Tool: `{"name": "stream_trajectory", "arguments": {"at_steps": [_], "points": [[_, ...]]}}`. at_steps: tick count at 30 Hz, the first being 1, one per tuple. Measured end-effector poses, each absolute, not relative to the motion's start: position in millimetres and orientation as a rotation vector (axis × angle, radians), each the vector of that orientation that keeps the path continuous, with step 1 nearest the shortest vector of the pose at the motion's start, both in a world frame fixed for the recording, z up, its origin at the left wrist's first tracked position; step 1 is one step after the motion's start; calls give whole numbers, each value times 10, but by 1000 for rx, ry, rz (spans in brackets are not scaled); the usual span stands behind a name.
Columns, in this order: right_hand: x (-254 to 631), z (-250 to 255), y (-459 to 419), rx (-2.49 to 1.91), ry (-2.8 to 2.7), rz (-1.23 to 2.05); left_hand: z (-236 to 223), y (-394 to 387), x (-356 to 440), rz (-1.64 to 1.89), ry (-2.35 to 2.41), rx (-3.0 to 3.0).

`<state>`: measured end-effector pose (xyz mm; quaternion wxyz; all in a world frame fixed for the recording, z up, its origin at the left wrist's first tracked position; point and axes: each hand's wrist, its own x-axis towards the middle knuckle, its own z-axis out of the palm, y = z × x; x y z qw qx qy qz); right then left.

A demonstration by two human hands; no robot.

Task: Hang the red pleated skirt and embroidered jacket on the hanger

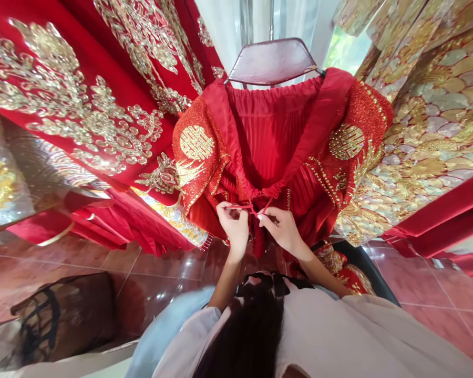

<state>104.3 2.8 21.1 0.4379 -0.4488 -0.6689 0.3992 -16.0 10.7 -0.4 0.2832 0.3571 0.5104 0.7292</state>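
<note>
A red pleated garment (pixel 266 131) with a gathered drawstring neckline hangs in front of me. Its shoulder pieces (pixel 197 143) carry gold beading and round gold emblems. Thin red drawstring cords (pixel 251 207) come out at the front of the neckline and cross between my hands. My left hand (pixel 236 227) pinches one cord between thumb and fingers. In the fingers of my right hand (pixel 281 228) is the other cord, close to the crossing. Whether the cords form a knot there I cannot make out.
The garment hangs on a wide-shouldered hanger (pixel 274 62). Red cloth with gold sequins (pixel 59 89) hangs at left, gold scale-patterned robes (pixel 433 126) at right. A brown bag (pixel 76 310) rests on the tiled floor at lower left. A dark bin (pixel 378 278) holding red-gold cloth stands at lower right.
</note>
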Motion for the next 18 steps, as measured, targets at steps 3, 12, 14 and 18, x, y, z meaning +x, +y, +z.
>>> {"name": "stream_trajectory", "arguments": {"at_steps": [3,12,14,18], "points": [[1034,225,18,-1112,-1680,989,65,145,-260,2107,1558,1151],[1210,235,-35,-1103,-1644,1058,-14,41,-1097,2282,1734,1007],[1226,227,-31,-1102,-1633,1075,-21,-51,-1226,2339,1822,1022],[1180,188,-21,-1067,-1621,1125,38,-235,-1030,2374,1833,1263]]}}
